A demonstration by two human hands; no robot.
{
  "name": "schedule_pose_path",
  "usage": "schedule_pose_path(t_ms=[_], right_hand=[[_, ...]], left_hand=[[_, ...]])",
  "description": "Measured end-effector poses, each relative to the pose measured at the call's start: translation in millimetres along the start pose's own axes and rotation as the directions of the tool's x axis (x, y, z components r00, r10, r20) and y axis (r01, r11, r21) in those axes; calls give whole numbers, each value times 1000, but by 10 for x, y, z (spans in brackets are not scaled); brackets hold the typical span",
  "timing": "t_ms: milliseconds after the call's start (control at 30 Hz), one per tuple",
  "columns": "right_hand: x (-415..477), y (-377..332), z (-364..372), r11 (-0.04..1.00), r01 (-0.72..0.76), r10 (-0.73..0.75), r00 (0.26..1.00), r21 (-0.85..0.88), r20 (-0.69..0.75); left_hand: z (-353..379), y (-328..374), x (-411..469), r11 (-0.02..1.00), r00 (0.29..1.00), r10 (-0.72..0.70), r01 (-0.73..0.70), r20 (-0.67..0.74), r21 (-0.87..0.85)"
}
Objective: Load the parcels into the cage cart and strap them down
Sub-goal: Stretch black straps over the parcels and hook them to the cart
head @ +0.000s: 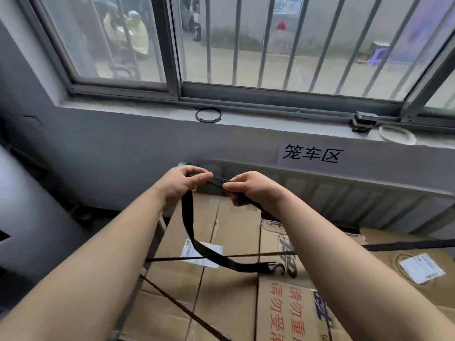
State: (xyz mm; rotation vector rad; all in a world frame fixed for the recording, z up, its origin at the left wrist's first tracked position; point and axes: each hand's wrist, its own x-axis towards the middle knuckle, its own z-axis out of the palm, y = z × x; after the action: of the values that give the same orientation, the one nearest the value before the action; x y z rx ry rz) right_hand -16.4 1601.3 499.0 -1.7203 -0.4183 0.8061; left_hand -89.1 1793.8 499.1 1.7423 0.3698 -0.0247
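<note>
Two hands are working one black webbing strap [189,232] above the loaded cage cart [344,200]. Between your hands, a short taut run of the strap is lying nearly level, dipping slightly from left to right and crossing the view side to side. From your left hand [183,184] the rest is hanging straight down, then sweeping rightward in a shallow curve over the parcel tops, so its free end is pointing right. That end is carrying a metal S-hook [279,268], which is lying on the cardboard.

The strap is showing as flat, matte black and ribbed along its length where it is stretched; the hanging part is twisting once, edge toward you.

Your left thumb and forefinger are pressing together on the strap, the other fingers curling loosely behind them. Your right hand [251,190] is pinching it the same way, thumb against forefinger, with the remaining fingers folding around a further length that is leaving under the palm toward the lower right.

Below, brown cardboard parcels [236,217] are filling the cart side by side; the strap is crossing a white shipping label [188,253]. A second black strap [406,246] is running across the right-hand parcels, and a thin dark cord [246,255] is stretching over the middle ones.
</note>
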Motion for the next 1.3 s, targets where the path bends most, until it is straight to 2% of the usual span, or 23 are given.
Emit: schedule_pose_path(t_ms=[167,267,567,700,867,1033,1300], right_hand=[[559,-82,114,999,-24,26,994,26,-102],[814,-31,234,998,-56,59,994,38,-93],[1660,301,608,985,-160,167,978,61,-127],[2042,535,792,979,-190,199,971,79,-131],[2567,755,776,970,-211,236,941,124,-243],[3037,918,775,958,-256,282,928,131,-245],[3546,1200,861,949,-314,312,918,29,-245]], left_hand=[[-482,-97,471,978,999,-36,36,4,-204],[-608,-215,715,966,998,-58,56,-2,-253],[-878,-796,1358,998,993,15,-22,-121,-52],[-929,-1108,1647,1000,995,-13,15,-98,18],[-1086,-1550,1989,978,984,-95,120,-149,170],[-1143,-1898,2283,967,972,-170,197,-164,163],[-1046,-2149,2664,972,982,-168,180,-88,153]])
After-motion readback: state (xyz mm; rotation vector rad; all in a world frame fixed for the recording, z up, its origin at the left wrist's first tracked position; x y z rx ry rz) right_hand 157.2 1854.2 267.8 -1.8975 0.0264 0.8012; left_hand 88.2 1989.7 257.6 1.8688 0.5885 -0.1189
